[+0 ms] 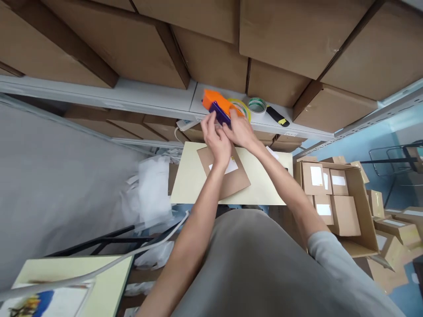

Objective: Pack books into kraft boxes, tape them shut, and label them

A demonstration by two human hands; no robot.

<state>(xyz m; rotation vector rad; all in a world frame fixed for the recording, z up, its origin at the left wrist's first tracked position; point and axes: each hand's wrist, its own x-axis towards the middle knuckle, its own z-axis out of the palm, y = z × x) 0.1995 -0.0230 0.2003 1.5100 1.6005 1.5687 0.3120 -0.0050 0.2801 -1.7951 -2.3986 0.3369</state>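
Note:
In the head view, both hands meet at the shelf edge around an orange and purple plastic tool point(220, 103), whose exact kind I cannot make out. My right hand point(243, 128) grips its orange body from the right. My left hand point(217, 140) is closed with its fingertips against the purple part; its thumb is partly hidden. Below them, a flat brown cardboard parcel point(236, 180) with a white label point(232, 166) lies tilted on the pale yellow table point(264, 185). My left wrist covers some of the parcel and label.
Tape rolls point(257, 105) and a black-and-yellow box cutter point(277, 116) lie on the grey shelf point(148, 94), with large cartons point(211, 57) behind. At right stands an open carton point(365, 211) of labelled boxes. White plastic bags point(153, 189) and a cable point(132, 253) are at left.

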